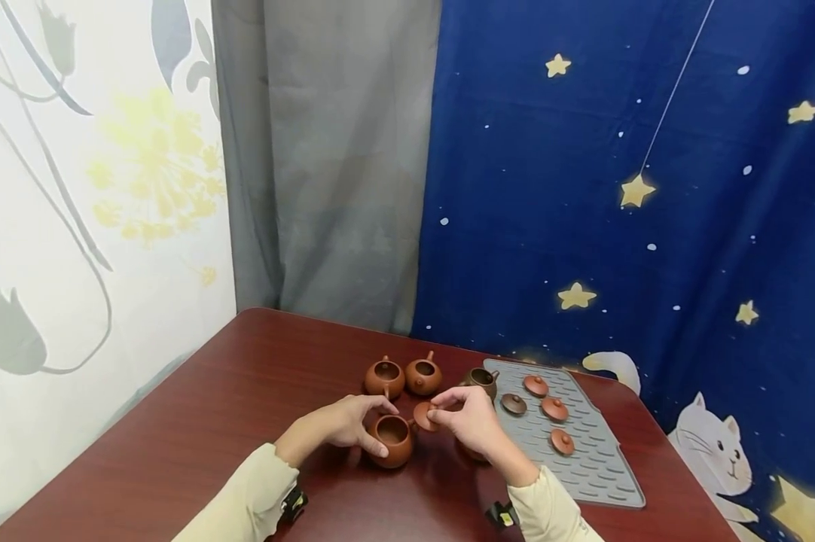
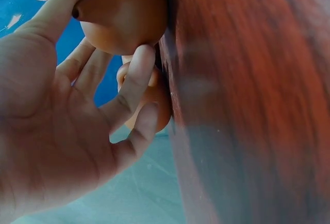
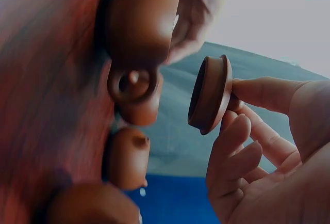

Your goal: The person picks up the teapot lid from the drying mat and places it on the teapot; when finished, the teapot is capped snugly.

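A lidless reddish-brown clay teapot stands on the table, its opening facing up. My left hand holds it from the left, thumb at the near side and fingers round the far side. In the left wrist view, the thumb lies by the spout of this teapot. My right hand pinches a matching lid by its knob, just right of the teapot's handle. Seen from the right wrist, the lid is off the pot, its inner flange turned towards the teapot.
Behind stand two brown teapots, one at left and one at right. A dark teapot and another pot, mostly hidden by my right hand, stand further right. The grey ridged mat bears a dark lid and several reddish lids.
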`<state>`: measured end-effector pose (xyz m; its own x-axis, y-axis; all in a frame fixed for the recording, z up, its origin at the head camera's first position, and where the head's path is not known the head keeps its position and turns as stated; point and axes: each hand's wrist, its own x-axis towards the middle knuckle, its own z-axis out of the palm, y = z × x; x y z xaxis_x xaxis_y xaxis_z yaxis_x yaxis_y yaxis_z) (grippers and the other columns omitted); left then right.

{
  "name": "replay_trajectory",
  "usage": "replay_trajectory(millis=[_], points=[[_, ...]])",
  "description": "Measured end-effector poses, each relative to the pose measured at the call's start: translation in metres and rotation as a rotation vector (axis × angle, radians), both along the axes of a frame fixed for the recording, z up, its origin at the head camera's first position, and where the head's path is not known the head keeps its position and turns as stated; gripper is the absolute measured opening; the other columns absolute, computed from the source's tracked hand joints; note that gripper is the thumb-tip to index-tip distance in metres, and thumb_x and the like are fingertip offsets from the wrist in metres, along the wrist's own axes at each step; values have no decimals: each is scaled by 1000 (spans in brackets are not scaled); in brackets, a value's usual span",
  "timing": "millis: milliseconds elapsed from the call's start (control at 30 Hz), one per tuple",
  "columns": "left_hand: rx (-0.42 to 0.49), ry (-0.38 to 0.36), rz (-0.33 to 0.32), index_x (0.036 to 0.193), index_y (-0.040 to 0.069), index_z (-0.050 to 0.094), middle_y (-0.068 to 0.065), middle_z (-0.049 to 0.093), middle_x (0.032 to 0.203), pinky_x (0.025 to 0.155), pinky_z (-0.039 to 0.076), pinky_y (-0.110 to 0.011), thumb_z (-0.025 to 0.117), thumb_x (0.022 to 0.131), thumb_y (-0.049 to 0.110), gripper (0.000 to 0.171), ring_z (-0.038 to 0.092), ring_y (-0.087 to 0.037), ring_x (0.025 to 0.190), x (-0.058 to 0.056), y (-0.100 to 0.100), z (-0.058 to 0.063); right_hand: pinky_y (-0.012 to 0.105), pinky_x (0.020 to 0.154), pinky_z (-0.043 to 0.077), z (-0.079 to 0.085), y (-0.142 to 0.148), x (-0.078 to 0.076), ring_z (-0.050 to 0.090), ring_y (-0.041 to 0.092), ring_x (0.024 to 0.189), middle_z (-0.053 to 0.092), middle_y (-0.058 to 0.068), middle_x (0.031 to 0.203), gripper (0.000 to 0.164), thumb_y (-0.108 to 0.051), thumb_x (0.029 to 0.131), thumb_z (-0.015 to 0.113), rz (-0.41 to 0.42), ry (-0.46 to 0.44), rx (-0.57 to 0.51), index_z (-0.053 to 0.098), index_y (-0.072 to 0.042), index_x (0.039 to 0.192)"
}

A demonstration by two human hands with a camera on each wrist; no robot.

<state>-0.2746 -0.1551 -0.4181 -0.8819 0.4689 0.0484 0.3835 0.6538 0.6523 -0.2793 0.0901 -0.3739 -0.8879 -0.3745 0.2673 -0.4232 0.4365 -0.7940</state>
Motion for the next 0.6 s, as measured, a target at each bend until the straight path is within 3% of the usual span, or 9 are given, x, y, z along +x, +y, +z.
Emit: replay_trajectory(millis=[167,333,600], points=[[2,12,-8,114,25,58,2,61,117,88,41,-37,82,64,40,58,54,-15,106,-1,-1,0,26,58,48,1,-9,2,61,18,72,67,6,78,11,-7,75,74,37,2,16,72,-4,86],[1,21,-2,116,24,57,1,61,117,89,41,-38,82,64,41,59,54,-17,107,-1,-3,2,26,58,49,-9,-14,-10,61,11,70,68,-2,78,9,-14,76,75,51,35,55,73,-13,85],[6,21,-9,115,26,57,3,60,117,91,40,-40,82,63,44,60,53,-18,110,-4,0,-2,25,58,48,-13,-18,-11,61,10,69,68,-1,77,9,-11,76,74,65,26,37,73,-10,85]])
